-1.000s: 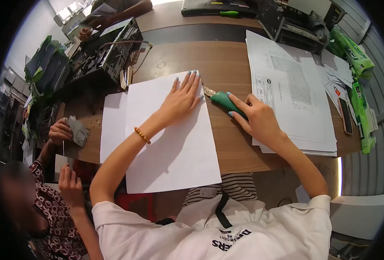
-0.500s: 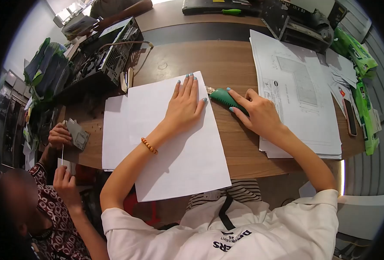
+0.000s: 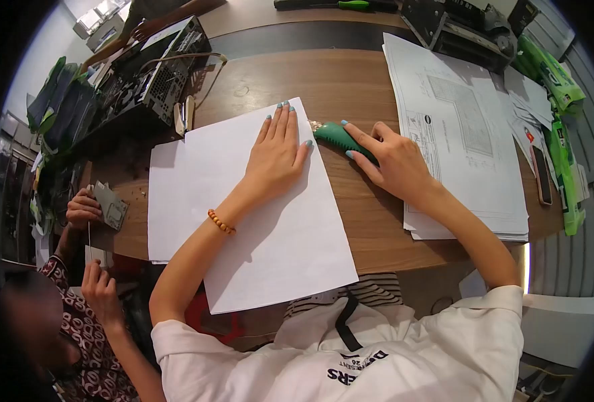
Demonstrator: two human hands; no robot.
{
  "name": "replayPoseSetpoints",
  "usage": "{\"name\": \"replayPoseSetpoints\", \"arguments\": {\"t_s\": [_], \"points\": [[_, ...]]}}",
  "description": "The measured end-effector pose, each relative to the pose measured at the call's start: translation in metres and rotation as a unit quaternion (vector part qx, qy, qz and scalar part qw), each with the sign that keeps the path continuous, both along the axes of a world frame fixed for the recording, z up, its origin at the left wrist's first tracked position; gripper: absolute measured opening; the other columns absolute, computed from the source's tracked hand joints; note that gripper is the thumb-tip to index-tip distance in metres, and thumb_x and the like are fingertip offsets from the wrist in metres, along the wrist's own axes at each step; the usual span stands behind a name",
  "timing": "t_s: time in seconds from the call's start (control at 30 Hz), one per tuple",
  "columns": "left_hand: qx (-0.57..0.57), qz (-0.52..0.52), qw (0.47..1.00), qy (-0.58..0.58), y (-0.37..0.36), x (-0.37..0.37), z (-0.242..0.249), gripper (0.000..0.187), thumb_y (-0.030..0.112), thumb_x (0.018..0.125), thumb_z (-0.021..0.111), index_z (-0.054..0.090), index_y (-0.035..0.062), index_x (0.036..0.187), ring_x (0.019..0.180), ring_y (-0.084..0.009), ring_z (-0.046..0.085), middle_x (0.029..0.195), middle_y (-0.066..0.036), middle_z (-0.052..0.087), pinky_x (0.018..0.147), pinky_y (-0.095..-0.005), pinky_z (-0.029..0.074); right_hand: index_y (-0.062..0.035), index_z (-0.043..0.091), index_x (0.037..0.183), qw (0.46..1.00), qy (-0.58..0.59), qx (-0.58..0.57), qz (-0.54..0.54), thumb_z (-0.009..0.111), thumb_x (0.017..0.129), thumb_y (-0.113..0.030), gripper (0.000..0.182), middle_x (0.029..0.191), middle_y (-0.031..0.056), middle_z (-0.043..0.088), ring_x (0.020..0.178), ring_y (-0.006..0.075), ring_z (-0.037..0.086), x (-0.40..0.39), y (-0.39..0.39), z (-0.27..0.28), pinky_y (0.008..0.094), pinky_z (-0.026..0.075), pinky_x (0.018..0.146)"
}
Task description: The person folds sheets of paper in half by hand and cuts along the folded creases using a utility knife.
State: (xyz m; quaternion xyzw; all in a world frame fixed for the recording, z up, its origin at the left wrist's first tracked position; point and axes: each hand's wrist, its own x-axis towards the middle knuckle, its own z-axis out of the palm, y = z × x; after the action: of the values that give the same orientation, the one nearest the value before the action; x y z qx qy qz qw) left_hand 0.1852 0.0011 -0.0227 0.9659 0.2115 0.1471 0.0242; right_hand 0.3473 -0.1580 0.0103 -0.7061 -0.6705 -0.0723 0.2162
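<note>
My left hand (image 3: pixel 273 161) lies flat on a large white sheet of paper (image 3: pixel 270 261), fingers pressed together toward its top right corner and thumb out near the right edge. The sheet overlaps more white paper (image 3: pixel 166 201) at its left and hangs past the table's near edge. In my right hand (image 3: pixel 399 163) is a green, rounded hand tool (image 3: pixel 340 137) with ridges along its side and a pale, shiny tip. That tip sits right at the sheet's right edge, near the top corner. My palm and fingers hide the tool's rear end.
A stack of printed drawings (image 3: pixel 438 141) lies on the right, with a phone (image 3: pixel 542 174) and green packets (image 3: pixel 565 174) beyond. An opened computer case (image 3: pixel 156 87) stands at the left. A seated person's hand (image 3: pixel 84 208) holds a small metal part (image 3: pixel 111 206) at the table's left edge.
The view has shifted slightly, so the table things sit a little higher and further left. The green tool's tip is closer to the sheet's edge. My left hand stays flat on the paper.
</note>
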Motion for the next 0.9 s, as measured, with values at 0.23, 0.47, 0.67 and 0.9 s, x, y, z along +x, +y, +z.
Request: {"name": "replayPoseSetpoints", "arguments": {"t_s": [0.23,0.47,0.67,0.9], "points": [[-0.006,0.016,1.000,0.014,0.001,0.001,0.002,0.058,0.029,0.091,0.032,0.022,-0.0109,0.132,0.134,-0.0312,0.017,0.141,-0.025,0.022,0.110,-0.0380,0.012,-0.0100,0.053,0.121,0.999,0.017,-0.016,-0.036,0.057,0.084,-0.025,0.040,0.076,0.0128,0.050,0.058,0.0260,0.055,0.005,0.000,0.003,0.0345,0.049,0.054],[-0.020,0.014,1.000,0.002,0.000,-0.001,0.004,0.059,0.029,0.091,0.032,0.021,-0.0111,0.133,0.134,-0.0320,0.017,0.141,-0.025,0.021,0.110,-0.0390,0.012,-0.0096,0.053,0.121,0.999,0.037,-0.012,0.008,0.057,0.083,-0.024,0.040,0.077,0.0137,0.050,0.061,0.0257,0.055,0.007,-0.001,0.003,0.0349,0.048,0.058],[-0.016,0.018,1.000,0.010,0.002,0.000,0.003,0.058,0.029,0.091,0.032,0.023,-0.0113,0.132,0.133,-0.0330,0.017,0.140,-0.027,0.021,0.109,-0.0397,0.012,-0.0136,0.051,0.124,0.999,-0.005,0.028,0.015,0.058,0.083,-0.020,0.042,0.077,0.0127,0.049,0.059,0.0250,0.053,0.013,0.022,-0.002,0.0343,0.046,0.057],[-0.015,0.022,1.000,0.007,0.002,0.000,0.002,0.058,0.028,0.091,0.033,0.023,-0.0113,0.132,0.134,-0.0331,0.016,0.140,-0.027,0.021,0.109,-0.0397,0.012,-0.0132,0.054,0.120,0.999,0.028,0.018,0.011,0.057,0.083,-0.024,0.038,0.076,0.0127,0.049,0.065,0.0256,0.055,0.012,0.028,-0.001,0.0356,0.048,0.060]]}}
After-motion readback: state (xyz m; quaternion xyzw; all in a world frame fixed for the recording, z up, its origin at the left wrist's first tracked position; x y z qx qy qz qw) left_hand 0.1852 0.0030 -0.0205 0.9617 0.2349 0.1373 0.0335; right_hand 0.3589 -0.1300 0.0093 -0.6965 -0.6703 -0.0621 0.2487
